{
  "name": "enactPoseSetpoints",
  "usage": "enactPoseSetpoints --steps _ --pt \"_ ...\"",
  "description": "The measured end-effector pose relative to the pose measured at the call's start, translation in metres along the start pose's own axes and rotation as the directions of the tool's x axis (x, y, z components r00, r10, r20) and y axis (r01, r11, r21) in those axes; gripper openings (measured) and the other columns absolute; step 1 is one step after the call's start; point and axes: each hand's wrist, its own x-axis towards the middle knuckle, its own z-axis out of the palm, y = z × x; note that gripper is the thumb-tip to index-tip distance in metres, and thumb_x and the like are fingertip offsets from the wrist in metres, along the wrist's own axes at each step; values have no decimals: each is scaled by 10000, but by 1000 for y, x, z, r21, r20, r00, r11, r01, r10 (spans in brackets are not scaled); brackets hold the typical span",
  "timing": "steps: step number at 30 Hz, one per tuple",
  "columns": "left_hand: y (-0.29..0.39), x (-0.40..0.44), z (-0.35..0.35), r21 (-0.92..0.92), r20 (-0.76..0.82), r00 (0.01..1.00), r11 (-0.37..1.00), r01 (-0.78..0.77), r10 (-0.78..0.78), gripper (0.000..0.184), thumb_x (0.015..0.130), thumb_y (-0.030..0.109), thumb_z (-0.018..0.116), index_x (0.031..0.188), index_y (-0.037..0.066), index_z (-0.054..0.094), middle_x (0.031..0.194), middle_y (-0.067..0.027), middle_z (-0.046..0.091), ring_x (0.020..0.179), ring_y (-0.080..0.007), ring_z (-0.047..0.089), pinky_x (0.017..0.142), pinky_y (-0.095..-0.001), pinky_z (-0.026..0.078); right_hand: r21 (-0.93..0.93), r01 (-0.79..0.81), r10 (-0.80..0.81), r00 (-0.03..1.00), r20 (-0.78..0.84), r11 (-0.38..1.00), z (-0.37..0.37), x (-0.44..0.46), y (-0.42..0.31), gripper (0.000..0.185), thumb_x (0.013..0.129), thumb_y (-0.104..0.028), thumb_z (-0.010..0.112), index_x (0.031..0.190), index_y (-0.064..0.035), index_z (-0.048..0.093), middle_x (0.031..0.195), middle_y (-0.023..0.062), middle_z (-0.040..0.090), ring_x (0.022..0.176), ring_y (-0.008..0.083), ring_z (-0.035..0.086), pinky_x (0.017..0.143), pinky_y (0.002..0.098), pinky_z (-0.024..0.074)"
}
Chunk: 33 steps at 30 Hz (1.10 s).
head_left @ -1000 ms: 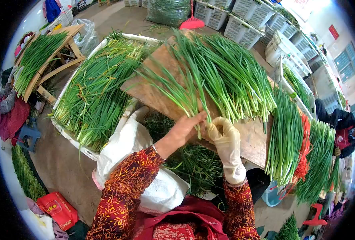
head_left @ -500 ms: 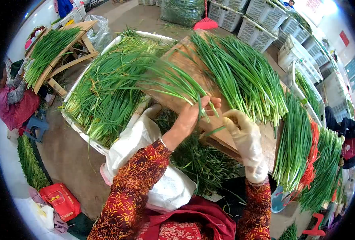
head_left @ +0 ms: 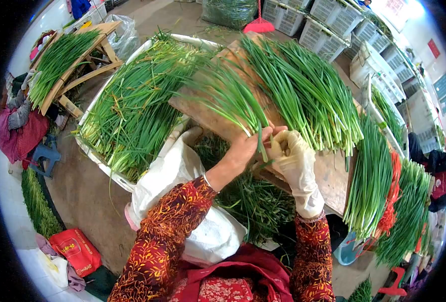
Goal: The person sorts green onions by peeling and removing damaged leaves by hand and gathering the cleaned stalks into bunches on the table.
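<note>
A small bunch of garlic chives (head_left: 240, 108) is gripped near its stem ends by my bare left hand (head_left: 244, 147). Its leaves fan up and left, blurred by motion, above a wooden board (head_left: 203, 108). My right hand (head_left: 294, 155), in a pale glove, is closed in a pinch against the left fingertips at the stem ends. What lies between its fingers is hidden. Beyond my right hand, a large pile of chives (head_left: 308, 95) rests on the board with stems toward me. To the left, a white crate (head_left: 105, 171) is heaped with loose chives (head_left: 137, 110).
Loose leaves (head_left: 258, 206) lie below the board. Chive bundles (head_left: 369, 186) with red ties (head_left: 391, 191) stand at the right. Another person (head_left: 22, 123) sits at a sloped wooden stand (head_left: 64, 88) on the left. White baskets (head_left: 328, 38) are stacked behind, near a red dustpan (head_left: 258, 25).
My right hand has moved up and left to meet my left fingertips. The held bunch has swung more upright, its leaves shifting right.
</note>
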Motion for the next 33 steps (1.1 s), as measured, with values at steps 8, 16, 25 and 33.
enactPoseSetpoints --steps 8,16,25,33 --pt "11 5 -14 -100 -50 991 987 -126 121 264 876 270 517 1066 86 506 1156 -125 536 1072 -229 520 890 -349 442 2 -37 19 564 826 999 -18 -75 -24 189 763 -308 585 782 -120 588 741 97 595 710 281 598 626 363 478" --pt "5 3 8 -154 -18 989 977 -150 149 211 881 240 508 1036 96 509 1130 -126 548 1029 -238 545 882 -359 457 515 -623 210 733 647 590 32 -62 -16 263 885 -246 512 970 -2 559 792 69 587 672 127 544 603 249 451" --pt "37 13 -38 -279 -228 935 901 -331 272 193 870 228 535 957 59 501 705 19 457 603 -74 433 565 -276 439 -14 -150 130 803 582 989 -41 -85 -7 281 794 -337 582 934 -95 558 814 103 625 694 242 624 618 364 499" --pt "-19 3 8 -234 -17 999 972 37 -43 238 840 253 587 978 85 489 772 26 481 544 -52 373 513 -229 375 -440 -123 211 965 157 890 -54 4 27 141 768 -166 628 792 -36 580 644 94 587 554 195 547 535 306 441"
